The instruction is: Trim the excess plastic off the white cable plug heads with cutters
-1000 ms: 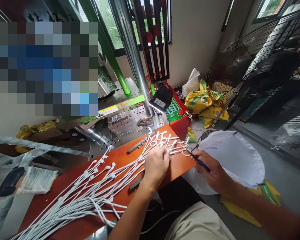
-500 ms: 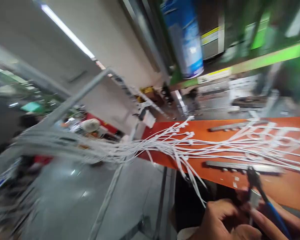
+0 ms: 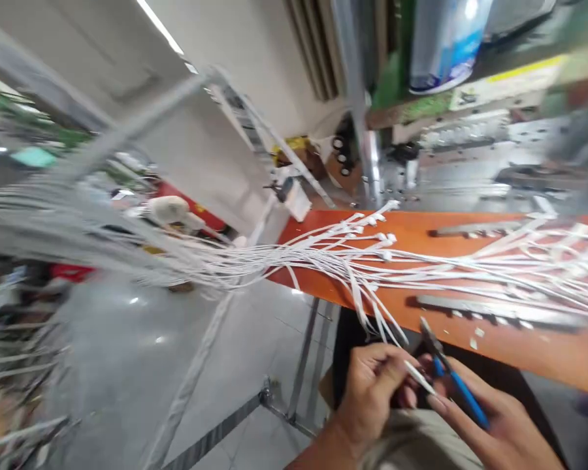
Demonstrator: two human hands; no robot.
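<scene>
My left hand (image 3: pixel 370 388) is closed on a white cable end (image 3: pixel 419 376), pinched between thumb and fingers just off the front edge of the orange work surface (image 3: pixel 451 333). Blue-handled cutting pliers (image 3: pixel 463 395) lie in my right hand (image 3: pixel 494 408), their dark jaws pointing up and away from me. The thumb of that hand touches the tip of the white cable end. Above both hands runs a large bundle of white cables (image 3: pixel 318 258), several ending in small white connectors (image 3: pixel 387 240).
Two metal strips, a near one (image 3: pixel 500 312) and a far one (image 3: pixel 480 228), lie along the orange surface. White scraps (image 3: pixel 479 331) are scattered nearby. A blue-and-white can (image 3: pixel 445 49) stands on the shelf. A metal frame (image 3: pixel 191 385) rises on the left, where cables blur.
Both hands have come further into view and moved left. The pliers have tilted, with their jaws now pointing up-left. The whole view has shifted, and the bench appears higher.
</scene>
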